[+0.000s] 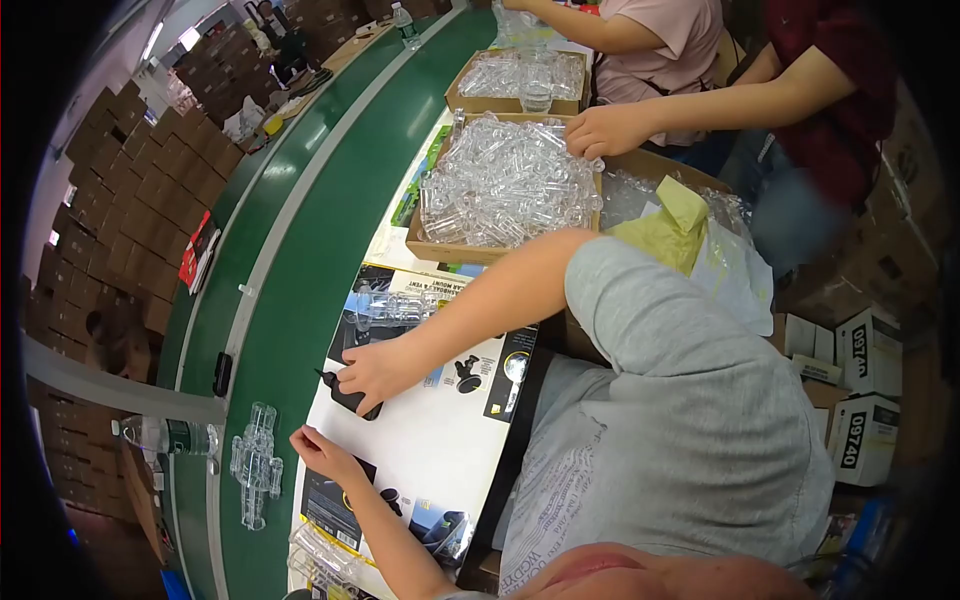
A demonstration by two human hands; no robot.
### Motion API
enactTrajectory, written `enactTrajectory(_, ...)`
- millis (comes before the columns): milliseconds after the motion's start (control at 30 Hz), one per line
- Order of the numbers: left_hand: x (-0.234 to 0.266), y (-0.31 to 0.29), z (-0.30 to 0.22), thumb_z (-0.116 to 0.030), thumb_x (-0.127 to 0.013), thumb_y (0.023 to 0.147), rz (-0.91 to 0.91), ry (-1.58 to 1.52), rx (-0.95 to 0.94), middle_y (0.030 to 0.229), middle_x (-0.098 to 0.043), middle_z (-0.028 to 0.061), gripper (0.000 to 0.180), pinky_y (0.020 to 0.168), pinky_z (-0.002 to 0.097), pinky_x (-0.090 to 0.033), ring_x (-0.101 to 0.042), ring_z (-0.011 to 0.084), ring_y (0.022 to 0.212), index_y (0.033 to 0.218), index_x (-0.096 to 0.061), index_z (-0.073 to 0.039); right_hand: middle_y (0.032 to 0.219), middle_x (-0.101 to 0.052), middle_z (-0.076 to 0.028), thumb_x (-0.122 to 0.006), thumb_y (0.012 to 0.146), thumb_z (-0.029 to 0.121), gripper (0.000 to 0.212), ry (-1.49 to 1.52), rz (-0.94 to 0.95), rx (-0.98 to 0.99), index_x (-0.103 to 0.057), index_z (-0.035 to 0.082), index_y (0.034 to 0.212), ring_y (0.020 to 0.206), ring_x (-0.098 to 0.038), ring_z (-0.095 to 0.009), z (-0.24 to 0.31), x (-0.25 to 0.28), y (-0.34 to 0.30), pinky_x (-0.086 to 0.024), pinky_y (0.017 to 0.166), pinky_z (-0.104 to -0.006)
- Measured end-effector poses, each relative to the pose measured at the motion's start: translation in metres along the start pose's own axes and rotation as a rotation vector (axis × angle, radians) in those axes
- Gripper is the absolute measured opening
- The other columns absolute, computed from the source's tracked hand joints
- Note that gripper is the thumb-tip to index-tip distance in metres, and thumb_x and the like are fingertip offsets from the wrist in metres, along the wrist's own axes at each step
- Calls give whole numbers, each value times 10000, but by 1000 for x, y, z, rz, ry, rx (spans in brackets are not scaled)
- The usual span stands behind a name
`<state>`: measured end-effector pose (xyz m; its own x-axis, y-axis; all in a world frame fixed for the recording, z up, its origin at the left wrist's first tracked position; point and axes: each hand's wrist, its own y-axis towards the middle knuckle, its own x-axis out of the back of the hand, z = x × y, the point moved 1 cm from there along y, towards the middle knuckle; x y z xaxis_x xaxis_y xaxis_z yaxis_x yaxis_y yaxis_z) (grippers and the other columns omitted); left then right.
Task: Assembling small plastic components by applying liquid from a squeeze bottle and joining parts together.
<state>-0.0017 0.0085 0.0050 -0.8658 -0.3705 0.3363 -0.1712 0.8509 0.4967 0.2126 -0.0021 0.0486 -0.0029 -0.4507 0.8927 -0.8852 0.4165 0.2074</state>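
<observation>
My right hand (378,376) is curled over a small black object (347,398) with a thin pointed tip; its kind is unclear, and my fingers hide part of it. Underneath is a white printed sheet (440,445) with pictures of black mounts. Nearer the bottom, my left hand (326,456) hovers by the sheet's far edge, fingers pinched together; I cannot make out what they hold. Clear plastic parts (395,307) rest on the sheet above my right hand. More clear plastic parts (325,555) lie below my left forearm. Another clear cluster (257,465) is on the green surface beyond.
A cardboard box (430,247) heaped with clear plastic parts stands above my right arm, a second box (460,103) behind it. A co-worker's hand (605,130) touches the nearer heap. A plastic bottle (165,435) lies across the green conveyor's (300,250) metal rail. Stacked cartons (866,430) stand right.
</observation>
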Motion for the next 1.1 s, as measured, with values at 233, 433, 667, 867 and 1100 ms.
enactTrajectory(233, 0, -1, -11, -184, -427, 904, -49, -38, -46, 689, -400, 31, 207, 549, 249, -330, -357, 120, 623, 811, -438, 0, 953, -514, -24, -554, 767, 220, 299, -101, -101, 236, -536, 272, 1060, 957, -469, -186, -9, 3, 20, -386, 702, -360)
enactTrajectory(433, 3, -1, -7, -176, -430, 903, -66, -36, -39, 685, -407, 30, 200, 539, 248, -330, -366, 117, 617, 810, -444, 1, 861, -542, -11, -570, 753, 217, 215, -118, -94, 319, -545, 201, 966, 898, -500, -184, -6, -2, 29, -394, 690, -342)
enactTrajectory(667, 4, 0, -13, -179, -426, 906, -91, -59, -43, 676, -395, 26, 211, 537, 245, -323, -357, 116, 610, 793, -438, 0, 812, -538, 6, -698, 603, 269, 430, 15, -272, 20, -516, 168, 979, 848, -518, -165, -8, -3, 19, -387, 669, -328)
enactTrajectory(867, 8, -1, -9, -166, -426, 900, -128, -33, -51, 670, -378, 25, 202, 545, 250, -317, -346, 115, 613, 777, -428, -4, 832, -532, -28, -729, 584, 234, 554, 718, -580, -548, -480, 159, 1074, 792, -536, -184, -12, 42, 2, -418, 675, -308)
enactTrajectory(1100, 1, -1, -16, -144, -454, 882, -91, 55, -95, 627, -396, 26, 170, 493, 246, -310, -356, 97, 562, 784, -441, -5, 1020, -444, -77, -649, 725, 155, 598, 1229, -1171, -884, -304, 99, 1210, 945, -472, -150, -37, 2, -22, -404, 818, -284)
